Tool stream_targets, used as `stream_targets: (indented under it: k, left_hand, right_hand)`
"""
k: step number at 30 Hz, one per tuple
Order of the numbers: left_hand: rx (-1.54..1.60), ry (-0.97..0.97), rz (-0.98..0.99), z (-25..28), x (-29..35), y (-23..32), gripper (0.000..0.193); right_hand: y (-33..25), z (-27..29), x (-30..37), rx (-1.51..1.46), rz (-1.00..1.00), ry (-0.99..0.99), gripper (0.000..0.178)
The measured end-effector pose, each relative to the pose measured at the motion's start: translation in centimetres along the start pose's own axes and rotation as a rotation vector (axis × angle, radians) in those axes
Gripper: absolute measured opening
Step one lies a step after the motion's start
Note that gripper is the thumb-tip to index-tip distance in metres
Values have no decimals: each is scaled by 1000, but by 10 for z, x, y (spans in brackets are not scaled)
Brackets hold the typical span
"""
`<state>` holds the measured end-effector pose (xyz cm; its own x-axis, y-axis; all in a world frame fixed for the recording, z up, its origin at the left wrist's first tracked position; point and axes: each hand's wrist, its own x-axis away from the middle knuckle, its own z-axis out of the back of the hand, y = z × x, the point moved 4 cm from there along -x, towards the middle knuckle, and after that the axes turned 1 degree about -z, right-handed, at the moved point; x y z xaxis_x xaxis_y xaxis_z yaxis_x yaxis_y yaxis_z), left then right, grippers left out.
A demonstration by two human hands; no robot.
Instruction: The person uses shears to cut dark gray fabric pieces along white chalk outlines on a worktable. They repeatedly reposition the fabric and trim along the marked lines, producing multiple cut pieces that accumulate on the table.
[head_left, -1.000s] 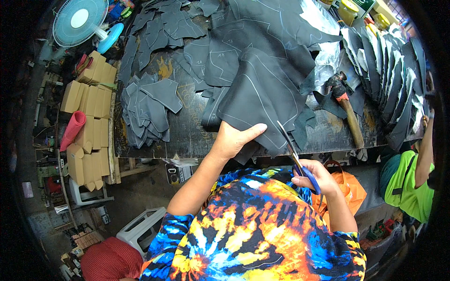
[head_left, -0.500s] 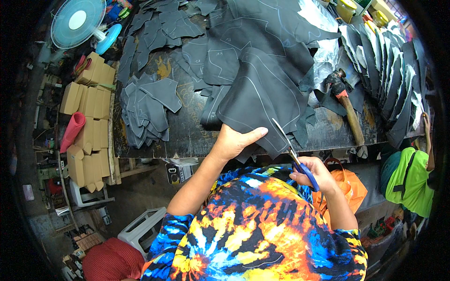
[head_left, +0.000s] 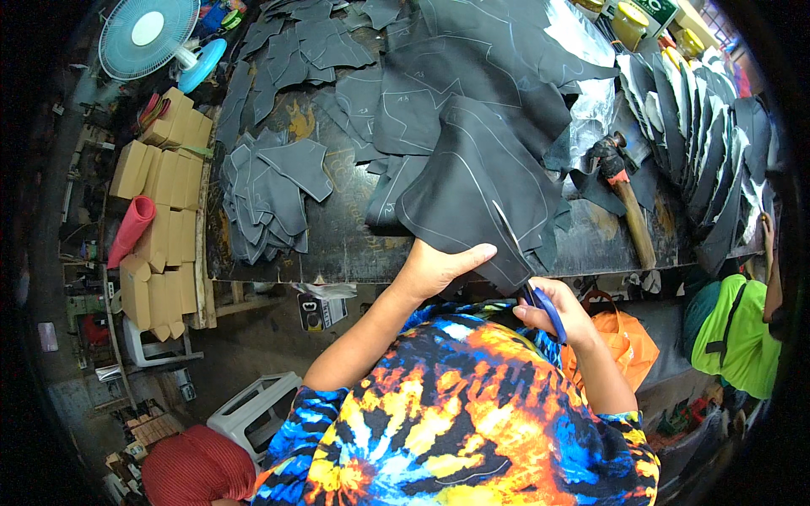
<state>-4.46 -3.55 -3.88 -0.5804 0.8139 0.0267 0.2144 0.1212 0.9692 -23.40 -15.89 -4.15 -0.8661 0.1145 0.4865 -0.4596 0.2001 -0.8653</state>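
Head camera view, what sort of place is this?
Probably a workshop cutting leather or something similar: the right hand holds scissors at a dark sheet with pale lines, shaped pieces are piled on the table, and a hammer lies there too.

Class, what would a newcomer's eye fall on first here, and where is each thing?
First, the vivid tie-dye shirt at bottom centre. Just above it, the left hand grips a dark sheet marked with pale lines, while the right hand holds blue-handled scissors. Then come the blue fan, upper left, and the lime-green garment, far right.
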Motion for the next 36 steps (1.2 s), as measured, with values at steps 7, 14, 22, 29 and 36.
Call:
stream_targets:
  k: [7,14,22,29,36]
  left_hand:
    - [146,137,-31,8,-4,-8,55]
    - [75,148,-40,10,5,-9,57]
    - [92,164,-90,7,8,-4,53]
    - [10,120,-67,0,17,6,54]
    - [-11,151,-95,-5,23,7,52]
  right_hand:
    - [4,-8,-1,-52,23,50,20]
    - [-7,-24,-17,-122,83,-26,30]
    - [-2,-27,-10,-107,40,38,20]
    - [-25,-22,-24,-140,101,-19,23]
    - [-25,-28,-29,-76,94,22,21]
